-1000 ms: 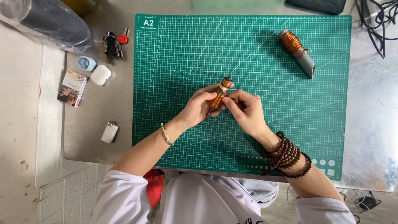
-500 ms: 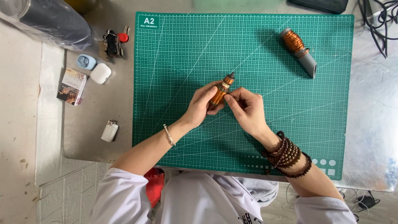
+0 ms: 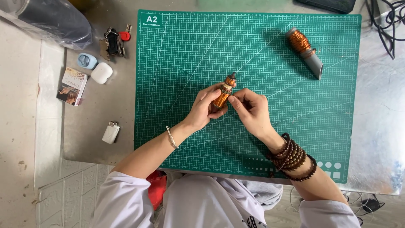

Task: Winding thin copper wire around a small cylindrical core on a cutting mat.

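A small motor rotor wound with copper wire (image 3: 224, 92) is held over the middle of a green cutting mat (image 3: 181, 55). My left hand (image 3: 205, 109) grips its lower end from the left. My right hand (image 3: 249, 110) pinches at its side from the right, thumb and forefinger close together at the winding. The rotor's dark shaft tip points up and away from me. A thin bracelet is on my left wrist and several dark bead bracelets on my right wrist.
A grey tube wound with copper wire (image 3: 304, 51) lies at the mat's upper right. Left of the mat lie keys (image 3: 114, 41), a blue case (image 3: 87, 61), a white case (image 3: 101, 72), a small box (image 3: 72, 85) and a lighter (image 3: 110, 132). Cables (image 3: 386, 21) sit at the top right.
The rotor and both hands have shifted only slightly; the fingers have adjusted around the winding.
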